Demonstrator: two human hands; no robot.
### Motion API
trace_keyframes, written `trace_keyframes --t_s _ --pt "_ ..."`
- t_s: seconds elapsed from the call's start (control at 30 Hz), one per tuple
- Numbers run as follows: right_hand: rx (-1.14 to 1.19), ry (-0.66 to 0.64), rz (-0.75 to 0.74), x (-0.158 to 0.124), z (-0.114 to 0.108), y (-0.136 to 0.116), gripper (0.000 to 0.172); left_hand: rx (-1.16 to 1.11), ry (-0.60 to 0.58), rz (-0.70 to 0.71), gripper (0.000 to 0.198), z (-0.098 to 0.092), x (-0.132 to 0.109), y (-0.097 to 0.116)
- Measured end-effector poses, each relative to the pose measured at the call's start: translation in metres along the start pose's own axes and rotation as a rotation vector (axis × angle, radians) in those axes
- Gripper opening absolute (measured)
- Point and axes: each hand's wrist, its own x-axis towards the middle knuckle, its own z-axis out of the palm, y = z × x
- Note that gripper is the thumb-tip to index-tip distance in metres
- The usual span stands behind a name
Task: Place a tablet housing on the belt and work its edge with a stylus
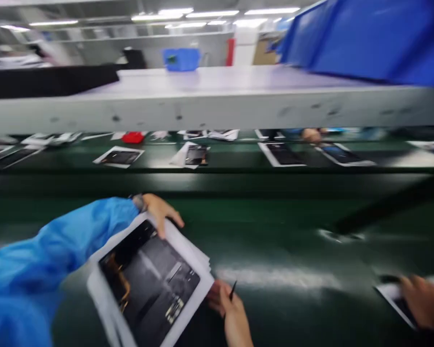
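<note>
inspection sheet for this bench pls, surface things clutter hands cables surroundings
surface: dark green belt, motion-blurred
things: white-framed panel, dark inside, held tilted over the belt
clutter: more panels on the far lane; red item
hands: left hand, blue sleeve, fingers on the panel's top edge; right hand at its lower corner, holding a thin dark tool; another hand on a panel at far right
cables: nothing seen
surroundings: grey shelf overhead, blue bins, ceiling lights

Two blue bins (181, 59); one red object (133, 137).
</note>
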Motion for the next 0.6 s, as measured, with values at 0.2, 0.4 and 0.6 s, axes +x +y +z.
trace_keyframes --t_s 0.2,0.4,0.6 --pt "-0.214 -0.067 -0.058 0.019 0.014 -0.062 0.079 0.29 0.547 0.843 0.051 -0.013 -0.096 -0.024" --pt "-0.448 -0.076 -0.146 0.043 0.023 -0.081 0.057 -0.919 1.057 0.631 0.02 0.017 -0.156 -0.224" --pt "-0.732 -0.202 -0.078 0.07 0.054 -0.093 0.034 -1.178 0.472 0.25 0.051 0.075 -0.112 -0.323"
